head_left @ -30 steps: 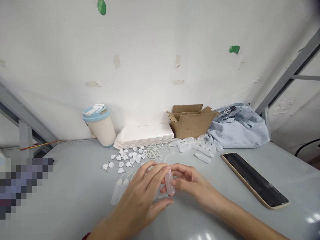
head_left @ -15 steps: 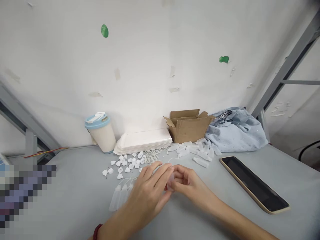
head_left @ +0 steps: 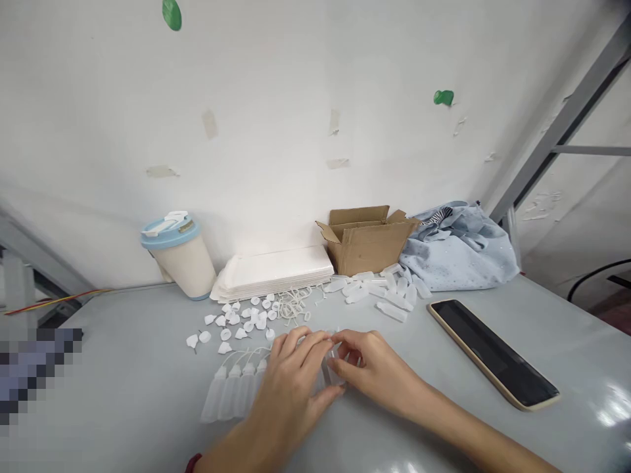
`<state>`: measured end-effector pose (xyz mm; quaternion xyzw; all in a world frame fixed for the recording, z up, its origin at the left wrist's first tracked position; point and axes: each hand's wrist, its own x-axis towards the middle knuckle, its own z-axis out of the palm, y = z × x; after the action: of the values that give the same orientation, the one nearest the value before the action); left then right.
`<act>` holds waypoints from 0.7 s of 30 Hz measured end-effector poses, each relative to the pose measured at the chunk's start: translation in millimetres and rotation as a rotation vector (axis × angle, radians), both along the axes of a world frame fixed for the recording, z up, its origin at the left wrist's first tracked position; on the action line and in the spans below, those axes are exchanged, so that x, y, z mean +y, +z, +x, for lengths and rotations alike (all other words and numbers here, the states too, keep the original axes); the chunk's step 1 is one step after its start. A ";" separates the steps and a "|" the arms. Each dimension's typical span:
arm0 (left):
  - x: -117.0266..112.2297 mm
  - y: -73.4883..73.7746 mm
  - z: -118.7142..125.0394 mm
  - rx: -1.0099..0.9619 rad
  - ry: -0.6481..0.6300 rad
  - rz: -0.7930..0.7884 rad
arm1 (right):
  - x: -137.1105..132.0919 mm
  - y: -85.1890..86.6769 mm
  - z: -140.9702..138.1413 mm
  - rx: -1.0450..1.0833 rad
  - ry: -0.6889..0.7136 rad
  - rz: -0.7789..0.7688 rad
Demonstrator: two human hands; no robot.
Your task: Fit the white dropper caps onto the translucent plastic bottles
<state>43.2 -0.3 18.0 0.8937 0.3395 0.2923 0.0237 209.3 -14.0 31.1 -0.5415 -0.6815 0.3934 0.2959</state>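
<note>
A translucent small squeeze bottle [head_left: 334,374] lies on the table between my two hands, at the right end of a row. My right hand [head_left: 367,361] is closed, pinching it from the right between thumb and fingers. My left hand [head_left: 296,374] arches over the row, its fingertips at the bottle's top end and its thumb at the lower end. Left of that hand, several capped small bottles [head_left: 231,394] lie side by side, with thin white cords looped from their caps. The hand hides the middle of the row.
Loose white caps [head_left: 249,318] and a heap of white cords [head_left: 293,305] lie behind my hands. Uncapped bottles [head_left: 392,312] are scattered before a cardboard box [head_left: 377,246]. Around them are white envelopes [head_left: 276,272], a blue-lidded cup [head_left: 187,263], a phone [head_left: 493,351] and light blue cloth [head_left: 458,256].
The bottle between my hands has come down to the right end of the row. My left hand has settled lower over the row, and the camera view has shifted slightly.
</note>
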 end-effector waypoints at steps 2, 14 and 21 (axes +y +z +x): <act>-1.1 -4.4 0.8 0.022 0.016 -0.052 | 0.7 -1.5 0.7 -0.060 -0.003 -0.009; -4.1 -7.9 3.0 0.047 0.093 -0.148 | 2.4 -6.0 -2.1 -0.114 -0.061 -0.014; -5.3 -7.5 0.8 0.061 0.064 -0.086 | 4.5 -8.8 -2.3 -0.137 -0.060 0.028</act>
<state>44.0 -5.6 10.4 0.8890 0.3810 0.2504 0.0424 207.0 -9.4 22.3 -0.5832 -0.6889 0.3369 0.2679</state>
